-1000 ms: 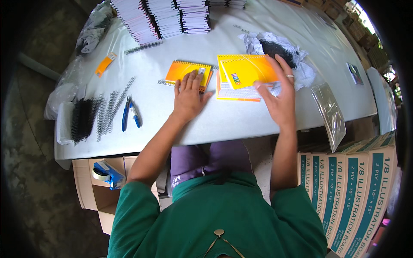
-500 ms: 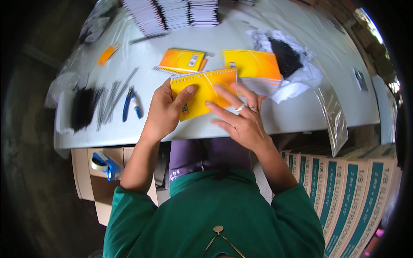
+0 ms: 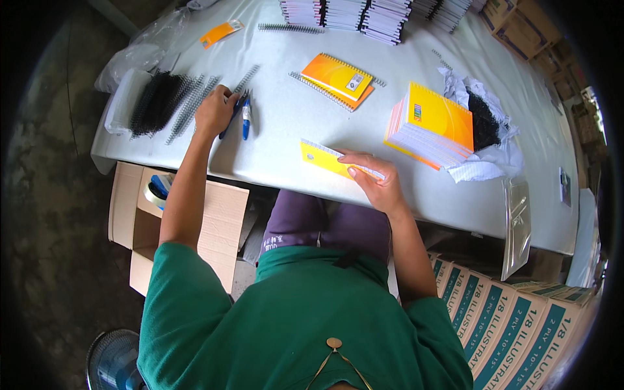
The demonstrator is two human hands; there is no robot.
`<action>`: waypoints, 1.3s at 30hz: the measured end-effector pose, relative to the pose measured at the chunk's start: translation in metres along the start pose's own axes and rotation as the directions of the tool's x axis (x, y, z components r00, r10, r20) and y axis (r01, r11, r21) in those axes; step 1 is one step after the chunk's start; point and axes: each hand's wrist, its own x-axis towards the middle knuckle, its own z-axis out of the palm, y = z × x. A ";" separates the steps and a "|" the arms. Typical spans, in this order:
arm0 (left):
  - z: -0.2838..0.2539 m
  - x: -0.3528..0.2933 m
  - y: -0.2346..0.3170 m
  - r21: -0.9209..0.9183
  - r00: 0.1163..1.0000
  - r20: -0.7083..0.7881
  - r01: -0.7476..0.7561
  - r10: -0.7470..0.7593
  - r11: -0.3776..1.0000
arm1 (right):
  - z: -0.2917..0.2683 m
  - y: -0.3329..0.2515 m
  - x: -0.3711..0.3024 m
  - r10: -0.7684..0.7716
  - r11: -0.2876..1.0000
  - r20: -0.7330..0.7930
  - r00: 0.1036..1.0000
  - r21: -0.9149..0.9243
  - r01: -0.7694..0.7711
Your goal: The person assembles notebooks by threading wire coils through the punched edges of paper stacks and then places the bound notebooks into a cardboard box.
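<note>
The yellow, thin rectangular notebook (image 3: 322,158) is held low above the front part of the desk (image 3: 286,127), tilted so that I see its narrow face and the pale page edges along its top. My right grip (image 3: 372,177), a bare hand, pinches it at its right end, thumb on the near side and fingers across the top. To its left, near the far end of the reach, my left grip (image 3: 216,112) is bent over the loose, thin dark wire coils (image 3: 185,114); the fingers are curled and turned away from me, so I cannot tell whether they pinch one. Just beside that hand lie two blue-handled tools (image 3: 246,122), one of them partly white.

Beyond the held piece I have two yellow-and-orange notebooks (image 3: 335,75) overlapping, with wire coils along their edges. To the right stands a thick stack of yellow-covered notebooks (image 3: 442,123), and against it a crumpled white paper (image 3: 484,170) cradling a tangle of black coils (image 3: 482,123). Farther left I make out a dense bundle of black coils (image 3: 153,107) — with clear plastic wrapping (image 3: 125,107) beside it — and a small orange card (image 3: 221,34). Tall stacks of pale-paged books (image 3: 344,14) line the far side.
</note>
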 end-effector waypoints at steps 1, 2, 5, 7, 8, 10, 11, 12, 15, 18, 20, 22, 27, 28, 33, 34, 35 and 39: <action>0.001 0.000 0.001 0.005 0.999 -0.037 -0.035 0.036 0.999 | -0.002 0.002 0.002 -0.018 1.000 0.014 1.000 -0.015 0.018; 0.000 0.003 -0.004 -0.003 0.993 -0.095 -0.065 0.064 0.998 | 0.000 -0.002 0.004 -0.032 0.999 0.028 0.999 -0.025 0.033; -0.011 0.011 -0.012 -0.221 0.952 -0.301 -0.130 0.059 0.966 | -0.004 -0.003 0.005 -0.048 0.999 -0.038 0.998 0.010 0.049; -0.022 0.003 0.004 -0.268 0.949 -0.305 -0.165 0.079 0.949 | -0.013 -0.010 0.007 -0.013 0.998 -0.073 0.997 -0.069 0.008; -0.028 -0.003 0.007 -0.159 0.935 -0.326 -0.198 0.138 0.967 | -0.011 -0.008 0.008 0.024 0.999 -0.090 0.996 -0.029 -0.026; -0.010 0.002 -0.005 0.041 0.939 -0.320 -0.118 0.125 0.992 | -0.003 -0.003 0.008 0.099 0.994 -0.120 0.988 0.051 -0.093; -0.008 0.003 0.000 0.137 0.940 -0.319 -0.084 0.124 0.987 | -0.005 0.004 0.007 0.074 0.997 -0.098 0.992 0.018 -0.073; -0.008 0.002 0.002 0.070 0.934 -0.350 -0.050 0.072 0.996 | -0.007 0.008 0.004 0.087 0.996 -0.099 0.991 0.020 -0.086; -0.010 -0.007 0.009 -0.186 0.901 -0.428 -0.162 0.068 0.969 | -0.009 0.012 0.002 0.106 0.994 -0.114 0.988 0.038 -0.102; -0.020 -0.043 0.049 -0.710 0.924 -0.125 -0.338 0.362 0.618 | -0.010 0.012 0.004 0.094 0.994 -0.138 0.986 0.064 -0.086; -0.026 -0.071 0.073 -0.762 0.847 0.215 -0.166 0.485 0.626 | -0.013 0.014 0.005 0.110 0.992 -0.136 0.985 0.071 -0.101; -0.022 -0.085 0.081 -0.728 0.806 0.267 -0.189 0.527 0.659 | -0.012 0.014 0.005 0.110 0.992 -0.144 0.983 0.074 -0.100; -0.010 -0.087 0.080 -0.738 0.814 0.290 -0.145 0.504 0.659 | -0.012 0.015 0.003 0.106 0.993 -0.159 0.981 0.059 -0.098; -0.009 -0.086 0.079 -0.757 0.809 0.288 -0.135 0.512 0.640 | -0.011 0.015 0.003 0.106 0.994 -0.165 0.981 0.052 -0.099; -0.007 -0.081 0.068 -0.790 0.788 0.354 -0.037 0.504 0.611 | -0.011 0.013 0.003 0.085 0.996 -0.184 0.979 0.043 -0.078; -0.006 -0.081 0.070 -0.776 0.791 0.357 -0.045 0.498 0.629 | -0.012 0.014 0.003 0.077 0.997 -0.182 0.980 0.037 -0.071; -0.008 -0.081 0.073 -0.761 0.794 0.361 -0.053 0.489 0.647 | -0.012 0.015 0.002 0.069 0.997 -0.179 0.981 0.031 -0.065; -0.018 -0.079 0.082 -0.803 0.772 0.458 0.146 0.441 0.578 | -0.014 0.015 0.002 0.044 0.999 -0.134 0.990 0.007 -0.043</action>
